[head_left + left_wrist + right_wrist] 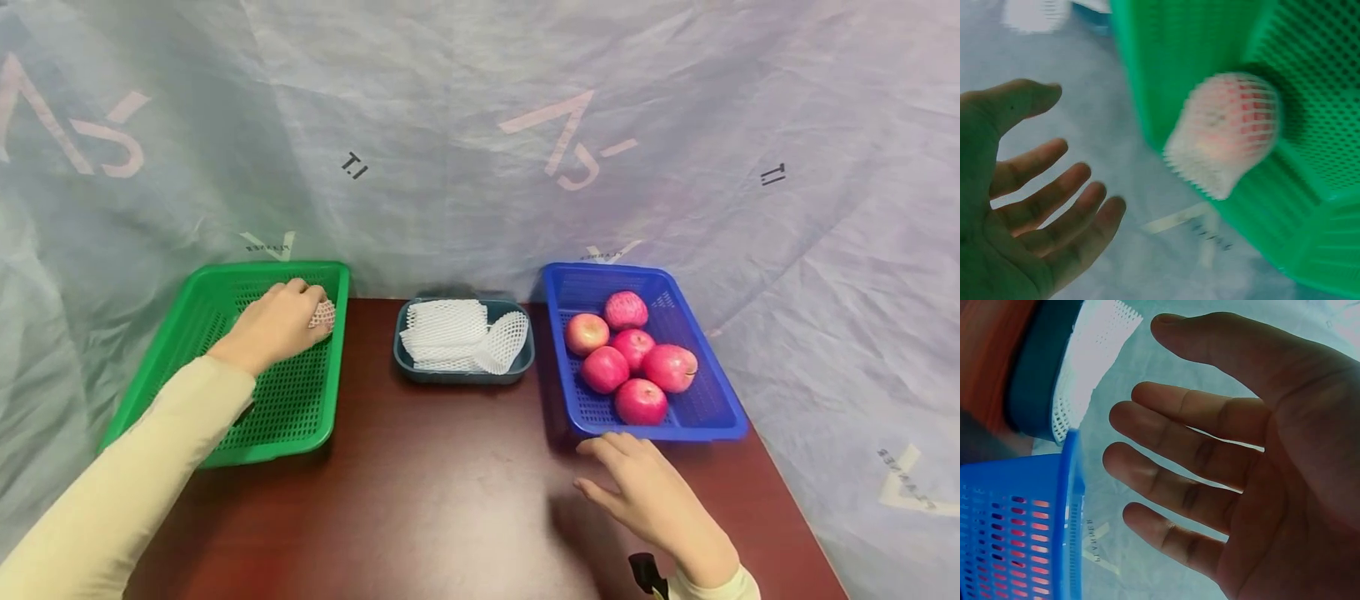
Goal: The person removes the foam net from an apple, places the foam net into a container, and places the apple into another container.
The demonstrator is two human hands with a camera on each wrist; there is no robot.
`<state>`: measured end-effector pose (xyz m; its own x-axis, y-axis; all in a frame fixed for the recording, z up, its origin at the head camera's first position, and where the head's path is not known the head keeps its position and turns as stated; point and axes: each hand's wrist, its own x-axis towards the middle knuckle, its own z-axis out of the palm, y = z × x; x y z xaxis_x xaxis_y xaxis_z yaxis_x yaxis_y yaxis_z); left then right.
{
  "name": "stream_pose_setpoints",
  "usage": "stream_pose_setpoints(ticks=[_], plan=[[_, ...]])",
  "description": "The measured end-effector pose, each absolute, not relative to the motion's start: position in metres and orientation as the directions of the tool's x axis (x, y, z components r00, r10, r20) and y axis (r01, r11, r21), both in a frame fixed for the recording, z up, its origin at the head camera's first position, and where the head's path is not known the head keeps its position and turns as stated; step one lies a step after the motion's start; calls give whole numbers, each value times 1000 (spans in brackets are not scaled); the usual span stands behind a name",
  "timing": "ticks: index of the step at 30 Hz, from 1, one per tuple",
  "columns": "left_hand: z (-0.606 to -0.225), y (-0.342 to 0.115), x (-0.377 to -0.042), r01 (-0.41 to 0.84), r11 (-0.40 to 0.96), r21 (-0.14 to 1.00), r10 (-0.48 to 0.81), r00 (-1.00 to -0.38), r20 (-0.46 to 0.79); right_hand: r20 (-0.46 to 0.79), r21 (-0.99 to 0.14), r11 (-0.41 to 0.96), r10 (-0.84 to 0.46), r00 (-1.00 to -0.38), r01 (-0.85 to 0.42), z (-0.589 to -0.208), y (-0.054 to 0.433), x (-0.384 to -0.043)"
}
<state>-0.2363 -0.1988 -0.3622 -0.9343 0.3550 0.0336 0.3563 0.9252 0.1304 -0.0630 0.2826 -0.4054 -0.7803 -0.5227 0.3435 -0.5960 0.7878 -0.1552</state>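
Observation:
An apple in a white foam net (1229, 125) lies against the inner wall of the green basket (333, 392). In the head view my left hand (281, 321) is over that basket, partly covering the netted apple (323, 318). The left wrist view shows the left hand (1041, 212) with fingers spread and nothing between them. My right hand (648, 492) hovers by the near edge of the blue basket (660, 432); its fingers (1160, 469) are loosely extended and hold nothing. Several bare red apples (632, 348) sit in the blue basket.
Between the baskets stands a dark blue-green tray (457, 377) with a stack of white foam nets (446, 333) and one loose foam net (504, 342). All stand on a reddish-brown table (442, 483). A grey printed sheet (450, 208) hangs behind and beside the table.

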Motion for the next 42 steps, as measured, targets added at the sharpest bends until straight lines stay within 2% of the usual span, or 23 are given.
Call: stream_pose_setpoints(ticks=[5, 10, 19, 24, 36, 39, 42], plan=[[-375, -214, -278, 274, 950, 152, 289, -953, -91, 347, -147, 782, -532, -772, -605, -413, 284, -60], [-383, -230, -306, 201, 961, 192, 232, -961, -151, 358, -146, 775, -538, -763, -615, -420, 284, -56], [-409, -250, -322, 153, 969, 193, 207, -930, -303, 313, -195, 795, -504, -805, -574, -428, 280, -47], [-418, -251, -329, 136, 956, 259, 227, -903, -364, 311, -194, 805, -492, -813, -561, -430, 280, -44], [-422, -261, -330, 91, 933, 348, 209, -925, -318, 334, -204, 771, -525, -783, -604, -431, 273, -52], [-412, -263, -315, 99, 928, 359, 206, -939, -274, 323, -218, 763, -533, -783, -609, -428, 270, -54], [-394, -258, -292, 154, 923, 352, 227, -957, -178, 317, -228, 753, -542, -778, -617, -427, 268, -55]])
